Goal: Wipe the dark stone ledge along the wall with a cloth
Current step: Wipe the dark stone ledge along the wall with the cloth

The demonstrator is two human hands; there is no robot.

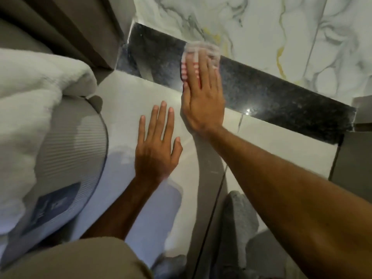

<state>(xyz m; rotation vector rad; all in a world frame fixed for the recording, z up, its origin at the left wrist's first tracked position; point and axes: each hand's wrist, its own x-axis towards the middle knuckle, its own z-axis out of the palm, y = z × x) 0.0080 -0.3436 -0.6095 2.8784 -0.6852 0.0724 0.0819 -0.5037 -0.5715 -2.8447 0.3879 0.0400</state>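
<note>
A cloth [196,57], white with red stripes and blurred, is being pressed flat onto the dark stone ledge [271,93] by the right hand [202,97]. The fingers [203,65] are being held straight and together on top of the cloth rather than curled around it, so nothing is being gripped; the cloth is being pinned under the open palm and fingers. The cloth is lying toward the left part of the ledge, with its far edge reaching the marbled wall [261,27] behind. The heel of the right hand is being carried past the ledge's near edge, over the pale floor tile [124,101]. The left hand [157,146] is being laid flat on that tile, just beside the right hand and nearer the viewer, its fingers spread and nothing held. A bright glint is being reflected on the ledge's near edge, to the right of the right hand. At the left edge of the view a ribbed grey mattress corner [66,150] and a white blanket [30,93] are being shown.
</note>
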